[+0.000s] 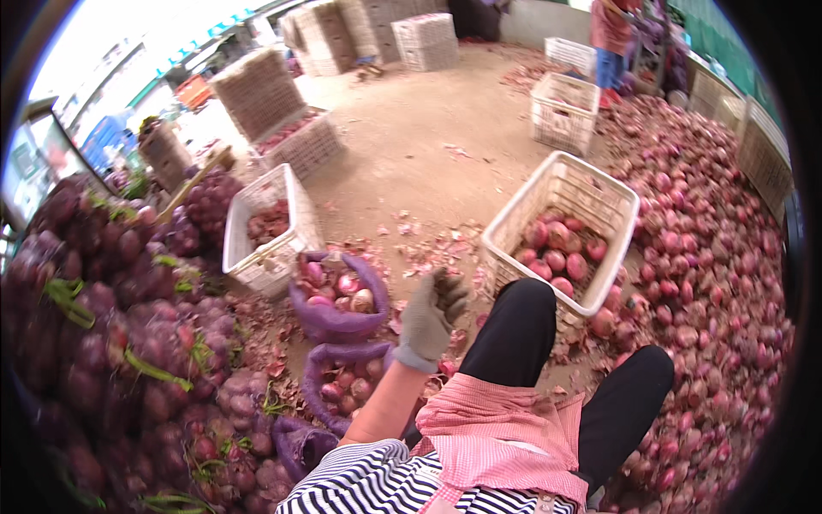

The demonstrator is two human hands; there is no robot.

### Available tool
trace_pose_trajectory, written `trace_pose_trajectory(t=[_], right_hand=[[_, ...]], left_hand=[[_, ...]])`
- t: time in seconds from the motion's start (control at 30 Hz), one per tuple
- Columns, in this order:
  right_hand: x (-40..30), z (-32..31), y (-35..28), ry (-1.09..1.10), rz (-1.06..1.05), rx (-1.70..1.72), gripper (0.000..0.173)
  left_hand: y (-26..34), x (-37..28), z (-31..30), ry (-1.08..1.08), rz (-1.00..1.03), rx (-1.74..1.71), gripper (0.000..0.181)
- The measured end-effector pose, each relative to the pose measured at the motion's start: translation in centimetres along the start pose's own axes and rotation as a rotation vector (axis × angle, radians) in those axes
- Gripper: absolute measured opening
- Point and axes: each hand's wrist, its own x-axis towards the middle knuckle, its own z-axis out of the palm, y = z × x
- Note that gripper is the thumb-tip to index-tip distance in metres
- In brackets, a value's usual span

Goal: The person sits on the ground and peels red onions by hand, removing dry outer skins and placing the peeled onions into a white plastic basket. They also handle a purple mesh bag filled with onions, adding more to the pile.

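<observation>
My left hand, in a grey work glove, is above peel-strewn ground between my knee and the purple net sacks. Its fingers are loosely curled, a little apart, with no object visible in them. My right hand is out of view. Left of the glove, an upper purple net sack stands with its mouth rolled back, red onions inside. A second such sack with onions is partly behind my forearm. Beyond my knee stands a white plastic crate, several red onions at its bottom.
A large heap of loose red onions lies at right, filled net sacks at left. A white crate holds reddish matter. Further off are a white crate, stacked crates and a person in a reddish top.
</observation>
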Motion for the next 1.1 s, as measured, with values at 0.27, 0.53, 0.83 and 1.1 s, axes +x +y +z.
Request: trace_pose_trajectory(t=[0.27, 0.53, 0.83, 1.1], right_hand=[[-4.5, -10.5, 2.8, -0.291, 0.328, -0.076, 0.015], [5.7, -17.1, 6.6, -0.201, 0.329, 0.292, 0.018], [28.8, -26.8, -8.0, -0.167, -0.052, -0.317, 0.022], [48.5, -20.0, -14.8, -0.335, -0.313, -0.43, 0.037]], left_hand=[[-0.1, 3.0, -3.1, -0.183, -0.08, -0.011, 0.032], [-8.0, 8.1, 3.2, -0.32, -0.248, 0.115, 0.042], [-26.8, 14.3, 19.1, -0.635, -0.191, 1.104, 0.048], [-37.3, 17.6, 14.8, -0.609, 0.072, 1.496, 0.077]])
